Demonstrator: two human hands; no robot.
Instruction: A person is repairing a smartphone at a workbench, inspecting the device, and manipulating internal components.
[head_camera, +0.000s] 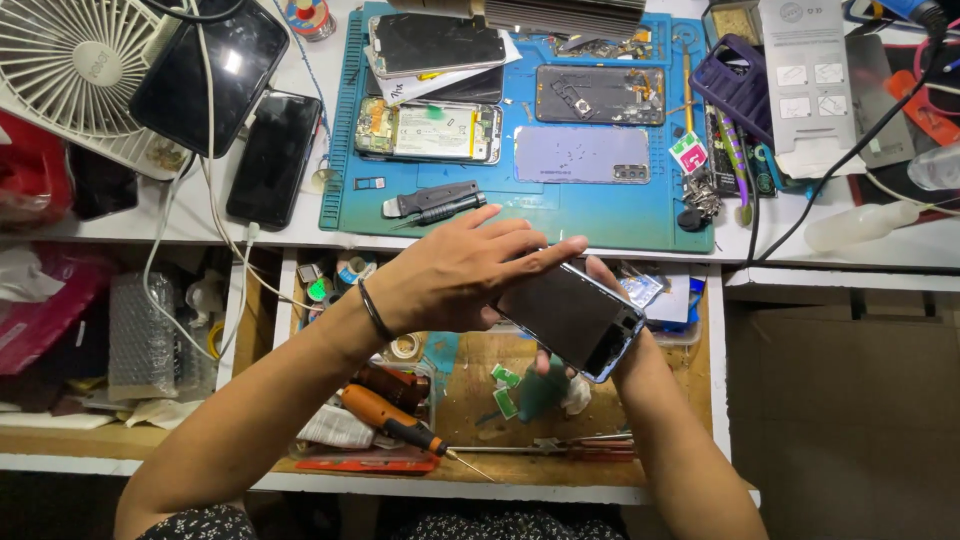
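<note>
Both hands hold a smartphone (575, 318) over an open drawer, its dark glossy face up and tilted. My left hand (455, 272) lies across the phone's upper left end, fingers stretched over its top edge. My right hand (625, 340) grips it from beneath and behind, mostly hidden by the phone, with fingertips showing at the far edge. A black band circles my left wrist.
A blue repair mat (560, 215) on the white bench carries an opened phone (428, 131), a lilac back cover (582, 154), another phone frame (600, 95) and a black tool (435, 203). The drawer (470, 400) holds an orange screwdriver (395, 422), tapes and tweezers. A white fan (70, 70) and dark phones lie left.
</note>
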